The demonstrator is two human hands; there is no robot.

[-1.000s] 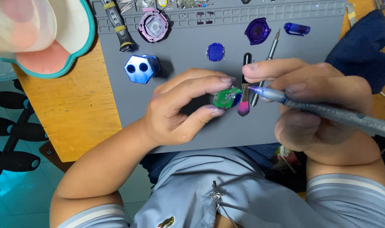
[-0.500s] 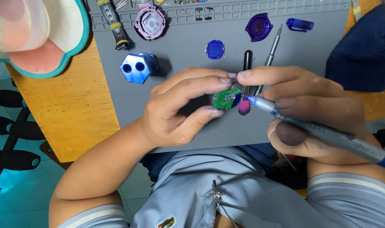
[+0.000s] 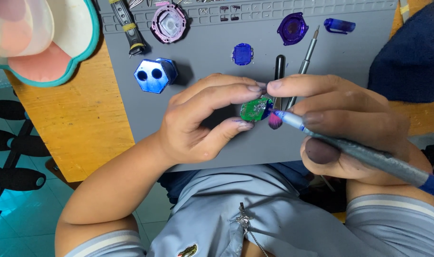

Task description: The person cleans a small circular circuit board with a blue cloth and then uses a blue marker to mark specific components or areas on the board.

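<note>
My left hand (image 3: 202, 121) pinches a small round green circuit board (image 3: 253, 109) between thumb and fingers, above the grey work mat (image 3: 212, 147). My right hand (image 3: 340, 128) grips a grey pen-like tool with a blue end (image 3: 364, 154); its tip touches the board's right edge. My right index finger reaches over to the board's top. A small brush with pink bristles (image 3: 275, 102) lies on the mat just behind the board.
On the mat lie a blue hexagonal block with two holes (image 3: 155, 74), a small blue square part (image 3: 242, 54), a purple ring (image 3: 293, 28), a blue cap (image 3: 339, 25), a pink round case (image 3: 168, 22), a screwdriver (image 3: 304, 66) and a yellow-banded tool (image 3: 128, 26). A teal-rimmed bowl (image 3: 41, 43) sits left; dark cloth (image 3: 412, 57) right.
The pen-like tool's tip has moved down and left onto the green board's edge. Both hands have shifted slightly; the left still holds the board.
</note>
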